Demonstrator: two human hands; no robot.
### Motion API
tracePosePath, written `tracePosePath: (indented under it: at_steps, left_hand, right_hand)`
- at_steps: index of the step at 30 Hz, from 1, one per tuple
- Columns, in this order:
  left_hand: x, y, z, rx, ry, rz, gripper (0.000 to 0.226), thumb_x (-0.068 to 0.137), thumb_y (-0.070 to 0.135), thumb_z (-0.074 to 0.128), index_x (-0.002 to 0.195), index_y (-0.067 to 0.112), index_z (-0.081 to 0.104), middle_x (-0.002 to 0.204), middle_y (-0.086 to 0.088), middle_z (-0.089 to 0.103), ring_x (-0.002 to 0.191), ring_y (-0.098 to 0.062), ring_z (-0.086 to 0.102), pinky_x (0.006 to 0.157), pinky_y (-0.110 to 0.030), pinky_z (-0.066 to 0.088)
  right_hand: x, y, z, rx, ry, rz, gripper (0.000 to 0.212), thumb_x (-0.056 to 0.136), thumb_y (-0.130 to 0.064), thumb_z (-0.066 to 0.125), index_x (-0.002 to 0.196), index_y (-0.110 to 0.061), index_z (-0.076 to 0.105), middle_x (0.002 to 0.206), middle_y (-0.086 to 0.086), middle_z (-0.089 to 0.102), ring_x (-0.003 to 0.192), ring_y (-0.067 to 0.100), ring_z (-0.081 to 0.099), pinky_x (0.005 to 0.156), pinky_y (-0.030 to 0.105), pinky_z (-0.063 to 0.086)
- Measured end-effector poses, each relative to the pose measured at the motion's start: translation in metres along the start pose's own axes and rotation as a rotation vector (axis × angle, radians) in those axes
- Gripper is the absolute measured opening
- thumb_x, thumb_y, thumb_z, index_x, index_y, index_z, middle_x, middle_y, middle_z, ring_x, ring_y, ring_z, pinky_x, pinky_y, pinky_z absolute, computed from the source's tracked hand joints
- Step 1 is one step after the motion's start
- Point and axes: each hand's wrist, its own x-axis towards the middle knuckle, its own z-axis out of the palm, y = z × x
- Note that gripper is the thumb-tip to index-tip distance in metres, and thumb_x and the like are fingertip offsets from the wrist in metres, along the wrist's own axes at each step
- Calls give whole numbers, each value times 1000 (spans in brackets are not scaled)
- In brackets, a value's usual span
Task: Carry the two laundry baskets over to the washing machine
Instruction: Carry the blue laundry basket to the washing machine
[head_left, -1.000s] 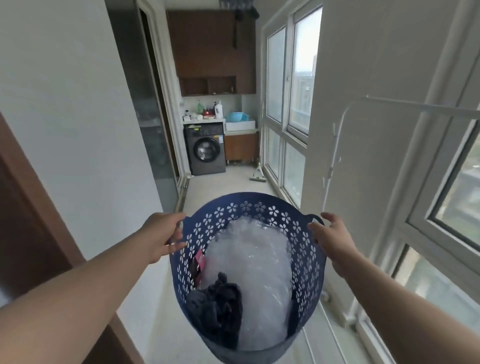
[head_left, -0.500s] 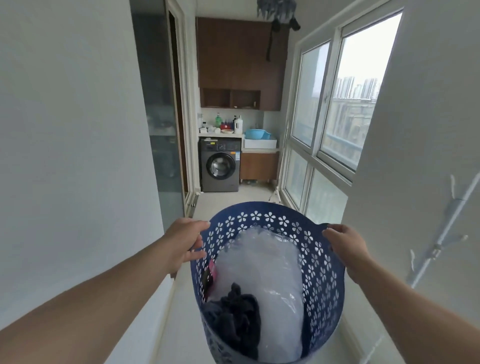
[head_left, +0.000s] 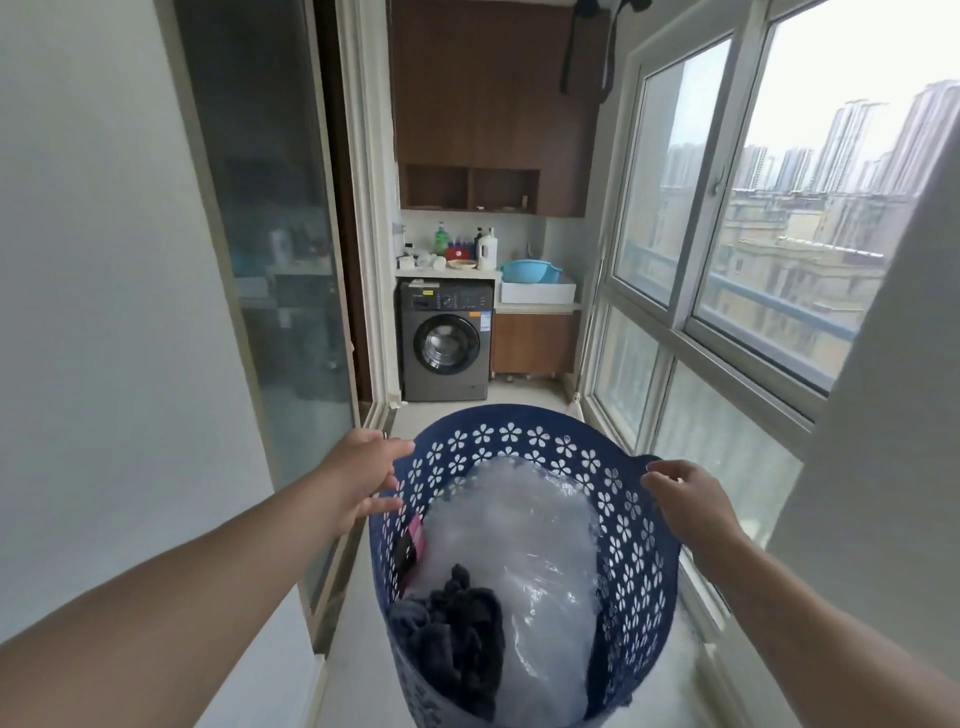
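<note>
I hold a dark blue laundry basket (head_left: 631, 540) with flower-shaped holes in front of me, off the floor. My left hand (head_left: 358, 480) grips its left rim and my right hand (head_left: 685, 499) grips the handle on its right rim. Inside lie a clear plastic bag (head_left: 524, 561), dark clothes (head_left: 457, 639) and something pink. A grey front-loading washing machine (head_left: 445, 345) stands at the far end of the narrow balcony, straight ahead under a white counter. Only one basket is in view.
A glass sliding door (head_left: 270, 260) runs along the left; tall windows (head_left: 727, 234) line the right. Beside the machine stands a brown low cabinet (head_left: 535, 343) with a white sink and blue basin (head_left: 530, 271). Bottles (head_left: 485, 250) sit on the counter. Pale floor (head_left: 524, 395) leads ahead.
I have walked forward along the balcony with the basket. The washing machine looks larger and nearer, and the white drying rack on the right has passed out of view.
</note>
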Motion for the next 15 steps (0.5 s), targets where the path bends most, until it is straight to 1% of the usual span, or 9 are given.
tracePosePath:
  at_steps: [3,4,6,8,9,12,13,15]
  left_hand:
    - [87,25,15,28,24,-34,47,93,27,69,132,16,45,104,-15,54,90,-25,57,84,-50,63]
    - [115,34,20,30,33,-39,44,93,27,69,128,17,45,103,-15,54,89,-25,57,85,-51,62]
    - [163,54,26,36,49,-43,38,93,25,69,121,17,45,101,-14,53,88,-25,57,87,-52,62]
    - [218,72,31,24,60,-50,32,94,23,68,116,19,46,100,-14,52,89,-25,55,89,-53,61]
    - [242,80,32,18,64,-52,32,94,23,68,116,19,46,101,-14,52,88,-25,55,88,-52,61]
    - [330,98,31,1,76,-39,34,94,22,68,119,16,47,99,-14,52,85,-24,54,85,-49,62]
    - [363,102,29,-2,78,-40,33,94,22,68,119,12,50,97,-13,52,84,-24,54,84,-50,62]
    - [423,107,26,-1,68,-42,32,93,23,68,119,9,55,95,-13,52,82,-23,55,84,-49,62]
  right_hand:
    - [94,-8,38,-15,-69,-2,21,95,-20,64,115,-19,70,93,17,76,68,24,57,61,41,47]
    - [124,-12,49,-10,-84,3,21,94,-20,64,115,-20,70,94,15,75,69,24,59,62,41,48]
    - [175,-25,66,-17,-88,13,19,93,-21,66,112,-21,71,91,5,75,71,25,63,65,43,53]
    - [233,-36,88,-8,-93,22,20,93,-22,66,111,-19,74,92,9,77,71,25,63,64,41,51]
    - [258,-44,99,-6,-99,23,21,93,-23,66,112,-18,75,93,12,77,71,24,63,64,40,50]
    - [338,-63,139,-12,-111,3,19,95,-24,66,111,-18,74,97,6,77,77,23,67,71,37,52]
    - [364,-69,154,-9,-111,-4,17,95,-23,66,109,-18,74,95,7,77,76,23,66,71,37,51]
    - [412,-76,183,-9,-104,-6,16,94,-24,67,105,-18,75,92,18,78,72,24,62,68,39,48]
